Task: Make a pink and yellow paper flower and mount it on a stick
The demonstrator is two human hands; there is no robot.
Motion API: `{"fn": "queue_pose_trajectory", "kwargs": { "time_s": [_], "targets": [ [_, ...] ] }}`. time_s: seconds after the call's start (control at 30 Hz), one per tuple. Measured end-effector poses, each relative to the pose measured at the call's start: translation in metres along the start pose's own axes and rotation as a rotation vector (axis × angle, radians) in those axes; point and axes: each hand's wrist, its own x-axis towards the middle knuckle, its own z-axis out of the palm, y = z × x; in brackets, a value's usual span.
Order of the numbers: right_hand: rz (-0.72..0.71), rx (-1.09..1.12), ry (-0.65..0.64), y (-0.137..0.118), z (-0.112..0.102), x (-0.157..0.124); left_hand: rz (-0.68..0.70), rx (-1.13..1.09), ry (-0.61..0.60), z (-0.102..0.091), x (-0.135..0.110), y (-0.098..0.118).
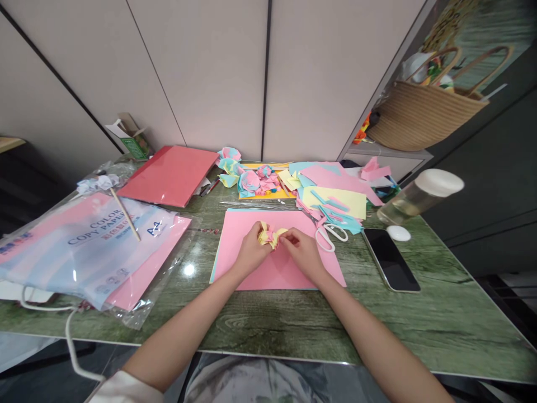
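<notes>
A small yellow and pink paper flower is held up between my two hands, over a stack of pink paper on the table. My left hand is closed round the flower's left side. On its right side, the fingertips of my right hand pinch a yellow petal. White-handled scissors lie just right of my right hand, partly over the pink stack. Behind the stack are finished-looking pink and blue paper flowers and a row of thin wires.
A plastic pack of colour copy paper with a wooden stick on it fills the left side. A red folder lies behind. Paper scraps, a phone, a bottle and a white lid occupy the right.
</notes>
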Motion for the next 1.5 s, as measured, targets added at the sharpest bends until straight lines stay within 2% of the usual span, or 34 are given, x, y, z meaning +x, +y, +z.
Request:
{"fn": "queue_pose_trajectory", "kwargs": {
  "time_s": [0.17, 0.33, 0.47, 0.57, 0.7, 0.8, 1.07, 1.37, 1.5],
  "targets": [
    [-0.067, -0.117, -0.008, 0.002, 0.001, 0.0, 0.027, 0.055, -0.01, 0.0, -0.001, -0.002],
    [0.009, 0.078, -0.049, 0.003, 0.001, 0.001, 0.025, -0.017, -0.023, 0.001, 0.003, -0.003],
    [0.018, 0.099, -0.008, 0.003, 0.002, 0.001, 0.014, -0.075, -0.014, 0.002, 0.004, -0.002],
    [0.051, 0.176, -0.004, 0.004, 0.002, 0.003, -0.046, -0.151, -0.007, 0.002, 0.004, -0.002],
    [0.177, 0.394, -0.061, 0.007, 0.001, 0.007, -0.124, -0.322, 0.041, 0.003, 0.005, -0.002],
    [0.193, 0.456, -0.026, 0.009, 0.002, 0.007, -0.136, -0.384, 0.06, 0.005, 0.005, -0.004],
    [0.191, 0.385, 0.072, 0.006, 0.005, 0.002, -0.083, -0.29, 0.136, 0.009, 0.003, -0.007],
    [0.073, 0.185, 0.222, -0.001, 0.009, -0.002, -0.057, -0.277, 0.209, 0.016, -0.005, -0.002],
    [0.112, 0.32, 0.155, 0.004, 0.012, 0.003, -0.11, -0.397, 0.23, 0.022, -0.007, -0.007]
  ]
}}
